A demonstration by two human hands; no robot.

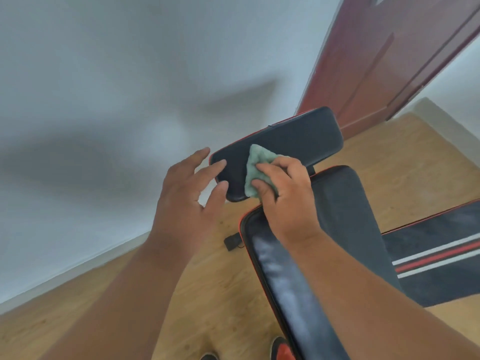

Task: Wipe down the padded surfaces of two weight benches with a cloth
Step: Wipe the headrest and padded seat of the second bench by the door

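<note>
White wall (104,74) fills the whole upper left of the frame, with a dark red door (384,61) in the upper right and wood floor (220,294) running under everything. There's a small black thing (232,242) on the floor just left of the bench, can't tell what it is, and a shoe tip (279,346) pokes in at the bottom edge. The near bench (337,229) runs from bottom center up toward the middle, and its smaller end pad (285,144) sits crosswise, long axis tilting from center-left up to the right. A second bench (436,253) with red and white stripes lies off at the right edge. The right hand (288,201) is bunching a green cloth (255,167) against the left part of that end pad. The left hand (189,188) is spread wide, fingertips touching the pad's left end.
</note>
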